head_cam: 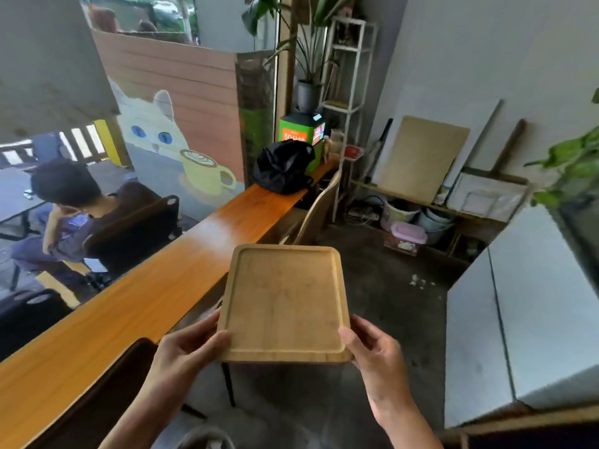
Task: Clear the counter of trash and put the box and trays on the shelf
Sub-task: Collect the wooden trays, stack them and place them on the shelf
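A square light-wood tray (282, 301) with a raised rim is held level in mid-air, just right of the long orange wooden counter (136, 306). My left hand (191, 348) grips its near left corner, thumb on the rim. My right hand (372, 348) grips the near right corner the same way. The tray is empty. A black bag (282, 166) lies at the counter's far end, with a green and orange box (303, 131) behind it. A tall white metal shelf (348, 89) stands beyond the counter's end.
A person sits on a dark chair (129, 228) on the far side of the counter. A wooden chair (319, 212) stands by the counter's far end. Low wooden racks (431, 209) with buckets and boards line the far wall. White cabinets (525, 306) stand at right.
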